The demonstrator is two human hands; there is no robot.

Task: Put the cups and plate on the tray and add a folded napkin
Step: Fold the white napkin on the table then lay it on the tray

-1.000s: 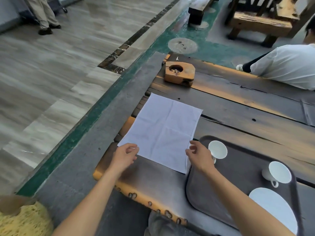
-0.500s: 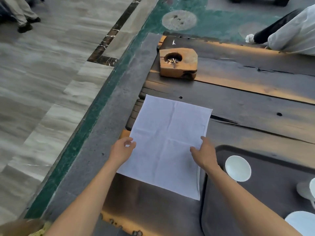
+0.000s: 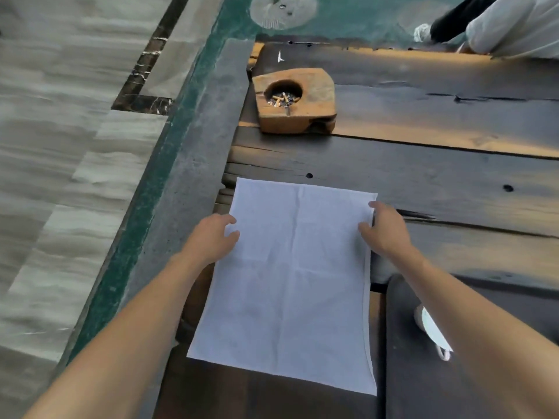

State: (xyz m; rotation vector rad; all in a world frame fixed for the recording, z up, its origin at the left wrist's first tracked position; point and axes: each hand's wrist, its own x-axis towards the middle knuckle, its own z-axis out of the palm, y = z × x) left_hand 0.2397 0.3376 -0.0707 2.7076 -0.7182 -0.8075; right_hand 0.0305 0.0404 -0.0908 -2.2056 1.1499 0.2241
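Note:
A white napkin [image 3: 290, 282] lies spread flat on the dark wooden table [image 3: 423, 182]. My left hand [image 3: 211, 238] rests on its left edge near the far corner, fingers on the cloth. My right hand [image 3: 382, 228] is at the far right corner, thumb and fingers pinching the edge. The dark tray [image 3: 402, 373] sits at the lower right, touching the napkin's right side. One white cup [image 3: 431, 328] shows on the tray, mostly hidden by my right forearm. The other cup and the plate are out of frame.
A wooden ashtray [image 3: 296, 101] with cigarette butts sits at the table's far left. Another person in white [image 3: 508, 25] sits at the far right. The table's left edge drops to a grey ledge [image 3: 193, 176] and tiled floor.
Both hands slid from the napkin's near corners up along its side edges to the far corners. The view tilted down and forward, so most of the tray left the frame.

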